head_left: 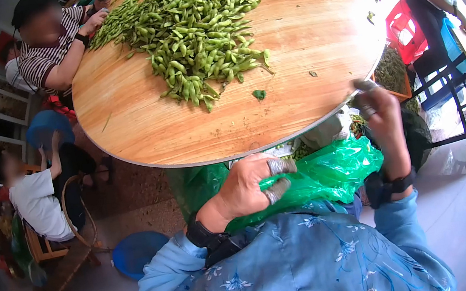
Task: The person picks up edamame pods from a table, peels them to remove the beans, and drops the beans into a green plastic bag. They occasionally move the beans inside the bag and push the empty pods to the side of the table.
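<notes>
A heap of green pods (198, 36) lay on the round wooden bench (305, 62), spread from the far side toward the middle, with its narrow end pointing to the wearer. A dark green leaf scrap (260, 94) sat on the wood just beside that end. More pods (304, 151) showed below the near edge of the bench.

The left hand (243, 183) was held low, near the bench's edge and above a green plastic sheet or bag (336, 169) that covered the lap. Its thumb and forefinger, both wrapped in silvery tape, stood a little apart, and green plastic showed through the narrow gap. The right hand (383, 108) was raised at the right-hand edge of the bench, its fingers (367, 108) bent and wrapped too; glare and the small view made it hard to say whether they pinched anything, so I could not tell. The two hands were well apart, each with a black band at the wrist, and the pod heap lay beyond them both.

Across the bench to the left, a person in a striped shirt (43, 65) had a hand at the heap's edge. Lower down, a seated person in a white shirt (40, 204) was beside a blue tub (50, 128). A blue basin (135, 253) stood on the floor, and a red chair (405, 29) stood to the right.
</notes>
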{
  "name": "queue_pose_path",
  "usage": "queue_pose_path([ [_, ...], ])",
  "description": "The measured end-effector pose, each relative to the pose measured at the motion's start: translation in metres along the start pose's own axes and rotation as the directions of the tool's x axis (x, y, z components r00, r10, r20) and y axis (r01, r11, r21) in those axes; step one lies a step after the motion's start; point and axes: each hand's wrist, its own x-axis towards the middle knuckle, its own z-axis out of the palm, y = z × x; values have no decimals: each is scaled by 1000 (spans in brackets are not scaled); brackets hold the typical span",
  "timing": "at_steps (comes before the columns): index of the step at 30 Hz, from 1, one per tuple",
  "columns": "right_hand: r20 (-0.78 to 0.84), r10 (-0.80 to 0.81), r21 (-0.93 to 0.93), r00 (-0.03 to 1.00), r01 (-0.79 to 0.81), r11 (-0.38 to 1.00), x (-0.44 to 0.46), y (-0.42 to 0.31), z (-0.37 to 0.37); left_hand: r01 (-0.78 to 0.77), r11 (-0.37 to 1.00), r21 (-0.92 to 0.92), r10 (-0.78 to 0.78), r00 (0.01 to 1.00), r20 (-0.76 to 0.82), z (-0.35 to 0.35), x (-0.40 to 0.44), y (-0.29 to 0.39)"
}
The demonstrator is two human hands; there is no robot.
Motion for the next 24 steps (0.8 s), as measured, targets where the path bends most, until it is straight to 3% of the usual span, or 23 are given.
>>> queue_pose_path([
  [1,-83,-90,-296,992,62,953,3,7,-14,-116,993,33,114,992,57,-1,0,1],
  [2,-134,-58,-378,989,3,926,3,7,-23,-116,993,35,114,992,52,-2,-1,1],
  [4,-174,-28,-346,984,-34,938,3,7,-25,-115,993,7,115,992,-50,-4,-2,1],
  [6,-93,-136,-194,986,116,974,6,4,-7,-100,995,16,101,987,-127,-7,-3,-5],
  [7,4,-28,-155,1000,29,988,5,-10,6,61,998,24,-54,970,-237,-12,-3,-6],
  [8,49,-42,82,998,38,996,4,-8,26,220,975,13,-202,917,-344,-17,-2,-8],
  [10,233,-79,110,969,55,992,1,-23,63,281,958,54,-225,856,-465,-31,3,-14],
  [11,347,-105,16,932,106,994,0,-36,77,298,946,128,-193,835,-515,-40,3,-22],
  [12,388,-170,323,906,39,946,0,-19,104,317,927,199,-158,813,-560,-49,5,-31],
  [13,489,-282,122,826,256,959,2,-50,109,310,928,205,-122,776,-619,-56,8,-37],
  [14,464,-370,172,805,327,929,1,-53,126,303,929,211,-86,735,-673,-63,12,-44],
  [16,541,-369,91,755,384,919,10,-50,138,354,903,243,-96,718,-690,-76,18,-51],
  [18,434,-371,-40,821,428,903,23,-43,136,527,816,239,-245,688,-683,-83,24,-53],
  [20,338,-291,44,895,293,955,34,-28,124,467,845,261,-182,710,-680,-85,26,-68],
  [22,348,-251,-39,903,282,959,40,-21,106,469,755,458,-96,771,-629,-86,29,-77],
  [24,308,-219,-7,926,233,972,31,-22,96,434,789,435,-89,780,-619,-87,30,-78],
])
